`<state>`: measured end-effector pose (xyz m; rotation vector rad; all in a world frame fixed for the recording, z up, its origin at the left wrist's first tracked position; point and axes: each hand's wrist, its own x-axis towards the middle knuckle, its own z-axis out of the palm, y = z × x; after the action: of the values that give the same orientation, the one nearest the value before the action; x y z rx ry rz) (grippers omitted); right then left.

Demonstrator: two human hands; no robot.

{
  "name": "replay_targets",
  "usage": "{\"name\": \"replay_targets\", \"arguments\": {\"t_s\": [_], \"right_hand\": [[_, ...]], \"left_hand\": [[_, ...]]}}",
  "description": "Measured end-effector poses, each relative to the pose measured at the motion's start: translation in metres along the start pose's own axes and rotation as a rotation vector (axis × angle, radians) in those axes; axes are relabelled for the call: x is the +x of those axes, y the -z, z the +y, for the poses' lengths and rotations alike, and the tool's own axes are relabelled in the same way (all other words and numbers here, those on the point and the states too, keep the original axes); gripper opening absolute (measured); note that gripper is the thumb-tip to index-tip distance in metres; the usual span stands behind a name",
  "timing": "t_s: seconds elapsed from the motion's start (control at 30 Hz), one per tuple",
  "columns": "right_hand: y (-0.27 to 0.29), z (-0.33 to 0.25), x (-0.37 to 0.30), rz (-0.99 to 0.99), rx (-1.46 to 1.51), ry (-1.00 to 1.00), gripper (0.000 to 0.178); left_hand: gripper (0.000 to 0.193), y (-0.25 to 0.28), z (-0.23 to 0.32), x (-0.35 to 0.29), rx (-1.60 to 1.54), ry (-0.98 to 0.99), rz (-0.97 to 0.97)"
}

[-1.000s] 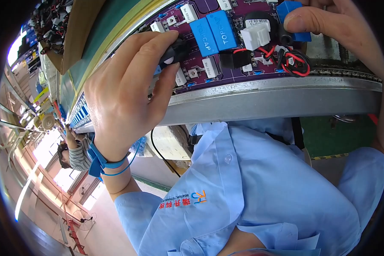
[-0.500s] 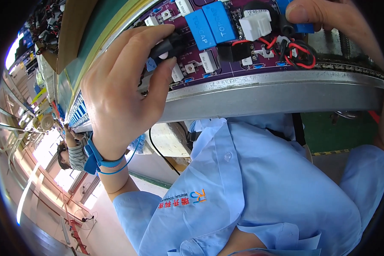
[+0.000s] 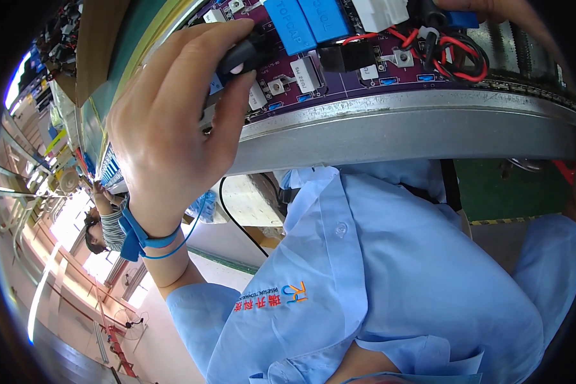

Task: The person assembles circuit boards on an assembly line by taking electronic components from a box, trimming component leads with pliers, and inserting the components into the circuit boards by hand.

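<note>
black part: small, dark, pinched in the fingers, right over the board
board: purple, crowded with blue blocks

Head camera, looking steeply down along the person's own body

The single fisheye view sits on the head and faces down, very near the light blue shirt that fills the lower half. The metal edge of the bench bends across the upper part, with the purple circuit board just behind it. The left hand enters close, from the lower left.
</note>
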<state>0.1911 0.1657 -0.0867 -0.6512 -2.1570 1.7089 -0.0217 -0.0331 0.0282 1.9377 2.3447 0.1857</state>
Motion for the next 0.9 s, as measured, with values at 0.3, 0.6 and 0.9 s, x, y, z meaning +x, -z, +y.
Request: {"name": "replay_targets", "arguments": {"t_s": [0.3, 0.6, 0.9], "right_hand": [[0.001, -0.003, 0.003, 0.044, 0.017, 0.060, 0.021], [0.010, -0.021, 0.011, 0.106, 0.022, 0.146, 0.020], [0.058, -0.071, 0.019, 0.198, -0.138, 0.336, 0.020]], "left_hand": [[0.031, -0.003, 0.022, 0.009, 0.092, 0.024, 0.022], [0.034, -0.002, 0.018, 0.016, 0.148, -0.059, 0.040], [0.047, -0.014, 0.015, 0.045, -0.025, -0.122, 0.079]]}}
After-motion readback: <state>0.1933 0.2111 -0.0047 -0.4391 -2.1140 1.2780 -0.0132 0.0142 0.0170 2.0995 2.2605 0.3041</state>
